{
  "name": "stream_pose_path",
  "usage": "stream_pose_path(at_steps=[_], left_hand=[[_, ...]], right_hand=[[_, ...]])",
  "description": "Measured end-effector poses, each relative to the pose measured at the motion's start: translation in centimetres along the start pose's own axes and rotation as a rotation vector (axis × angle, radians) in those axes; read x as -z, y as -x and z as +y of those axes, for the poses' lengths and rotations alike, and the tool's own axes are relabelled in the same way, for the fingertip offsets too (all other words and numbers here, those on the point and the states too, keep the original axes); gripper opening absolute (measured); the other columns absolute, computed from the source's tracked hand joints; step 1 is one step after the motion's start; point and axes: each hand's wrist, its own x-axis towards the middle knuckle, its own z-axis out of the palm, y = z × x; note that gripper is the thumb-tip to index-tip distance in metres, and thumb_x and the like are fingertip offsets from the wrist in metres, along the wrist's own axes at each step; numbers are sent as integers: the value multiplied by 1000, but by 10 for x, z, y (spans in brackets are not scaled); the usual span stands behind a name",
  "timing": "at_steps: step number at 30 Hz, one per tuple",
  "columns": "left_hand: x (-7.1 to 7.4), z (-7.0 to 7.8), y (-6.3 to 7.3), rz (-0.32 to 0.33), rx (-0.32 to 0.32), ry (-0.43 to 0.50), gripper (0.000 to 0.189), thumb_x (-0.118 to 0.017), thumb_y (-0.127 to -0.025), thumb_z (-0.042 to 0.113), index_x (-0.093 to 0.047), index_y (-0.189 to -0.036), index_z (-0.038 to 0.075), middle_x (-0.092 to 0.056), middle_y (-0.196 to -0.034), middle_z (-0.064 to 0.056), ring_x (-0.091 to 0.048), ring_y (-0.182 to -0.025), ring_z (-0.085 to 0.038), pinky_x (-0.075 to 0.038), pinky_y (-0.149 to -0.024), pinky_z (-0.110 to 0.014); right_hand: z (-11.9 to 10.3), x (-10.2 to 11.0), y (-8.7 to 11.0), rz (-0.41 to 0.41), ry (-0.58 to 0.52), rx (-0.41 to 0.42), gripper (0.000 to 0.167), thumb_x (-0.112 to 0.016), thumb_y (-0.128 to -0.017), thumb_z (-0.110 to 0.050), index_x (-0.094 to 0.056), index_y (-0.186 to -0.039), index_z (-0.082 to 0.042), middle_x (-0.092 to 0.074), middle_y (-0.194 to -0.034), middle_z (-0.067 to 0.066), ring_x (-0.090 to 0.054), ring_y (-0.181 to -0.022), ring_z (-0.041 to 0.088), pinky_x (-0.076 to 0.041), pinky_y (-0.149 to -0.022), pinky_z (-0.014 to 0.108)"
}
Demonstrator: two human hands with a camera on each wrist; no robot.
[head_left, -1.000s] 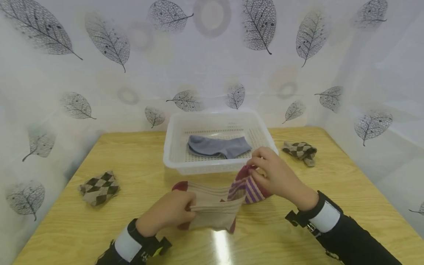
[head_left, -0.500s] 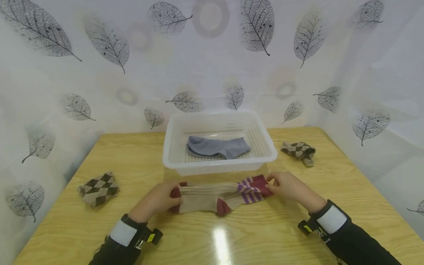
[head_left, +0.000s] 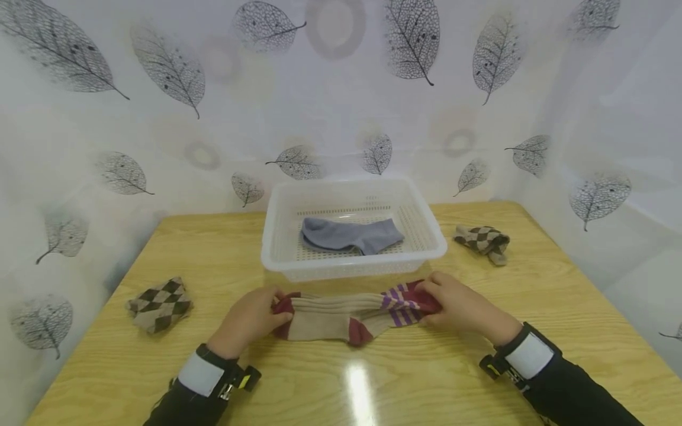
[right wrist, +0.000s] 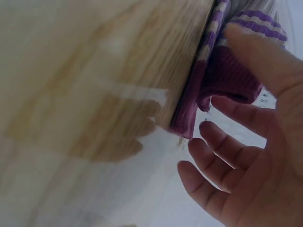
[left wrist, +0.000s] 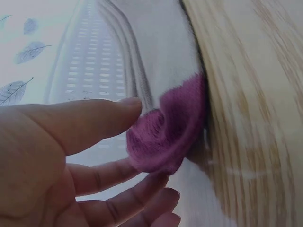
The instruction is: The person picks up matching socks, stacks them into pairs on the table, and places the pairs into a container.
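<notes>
A beige sock (head_left: 325,319) with maroon toe, heel and cuff and purple stripes near the cuff lies lengthwise on the table in front of the basket. Whether a second sock lies under it, I cannot tell. At the toe, my left hand (head_left: 247,319) holds the maroon end between thumb and fingers; the left wrist view shows the toe (left wrist: 165,132) bunched there. My right hand (head_left: 460,305) is at the opposite end, thumb and index finger on either side of the maroon cuff (right wrist: 229,75). Its other fingers spread below the cuff in the right wrist view.
Behind the sock stands a white plastic basket (head_left: 351,269) with a grey-blue sock (head_left: 351,235) inside. A crumpled argyle sock (head_left: 160,305) lies at the left of the wooden table (head_left: 213,248), a similar bundled one (head_left: 483,241) at the right. A leaf-print cloth hangs behind.
A second ago the right hand held the striped cuff raised and the left gripped the middle. The sock was then laid out straight; since then the right hand has shifted slightly left over the cuff.
</notes>
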Motion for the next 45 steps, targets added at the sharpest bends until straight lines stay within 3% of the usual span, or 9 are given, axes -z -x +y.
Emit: stream_pose_path(at_steps=[7, 12, 16, 23, 29, 32, 35, 39, 45], left_hand=[[-8, -2, -4, 1, 3, -6, 21, -79, -78, 13, -64, -91, 9, -62, -76, -1, -57, -69, -15, -47, -60, -31], [-4, 1, -2, -6, -13, 18, 15, -75, -80, 8, -61, -84, 10, -58, -74, 0, -54, -68, -15, -45, -59, -30], [6, 0, -3, 41, -61, 56, 8, -67, -88, 5, -60, -88, 9, -58, -76, 0, -54, -71, -15, -47, -63, -31], [6, -6, -8, 108, -128, 144, 13, -54, -93, -4, -58, -102, 5, -65, -92, -11, -61, -84, -22, -52, -72, -38], [7, -4, -7, 88, -117, 153, 28, -49, -94, -7, -54, -120, 1, -63, -112, -22, -61, -106, -36, -50, -89, -50], [5, -2, -10, 7, -66, 162, 24, -51, -92, -8, -57, -114, -1, -63, -102, -15, -61, -97, -30, -52, -84, -46], [0, -1, -13, -47, -35, 152, 23, -54, -91, -6, -59, -113, -3, -62, -97, -12, -59, -91, -24, -52, -80, -42], [-8, -1, -17, -17, -30, 135, 24, -58, -90, -3, -60, -114, -3, -64, -99, -13, -59, -88, -22, -52, -77, -40], [-10, 2, -16, 52, -51, 108, 16, -55, -93, 0, -61, -108, -1, -64, -94, -13, -60, -82, -22, -53, -72, -38]], right_hand=[[0, -1, -2, 33, 45, 59, 26, -76, -76, -8, -69, -101, -9, -55, -92, -2, -56, -83, 16, -52, -74, 37], [2, 7, -3, 109, -37, 41, 14, -67, -82, -3, -69, -92, -13, -59, -89, -6, -58, -82, 12, -52, -72, 33], [5, 22, -1, 112, -289, 0, 7, -60, -92, -6, -64, -99, -8, -64, -93, -1, -60, -85, 13, -51, -72, 32], [8, 28, 1, 9, -890, -158, 32, -43, -104, -12, -49, -121, 15, -65, -105, 15, -66, -91, 11, -56, -78, 31], [9, 30, -2, 20, -1171, -380, 16, -47, -102, -11, -57, -105, 1, -64, -86, 1, -61, -66, 8, -54, -64, 24], [12, 25, -6, -15, -1093, -475, 21, -49, -101, -13, -59, -107, 5, -63, -78, -1, -54, -57, 4, -48, -55, 19], [14, 14, -11, -69, -873, -522, 28, -51, -100, -15, -60, -112, 9, -61, -72, -1, -51, -52, 5, -45, -50, 20], [12, 1, -17, -111, -604, -512, 26, -54, -98, -11, -61, -111, 10, -63, -80, 7, -53, -50, 10, -48, -49, 26], [6, -1, -19, -106, -482, -494, 32, -59, -93, -7, -55, -116, 15, -64, -93, 20, -60, -51, 16, -54, -51, 33]])
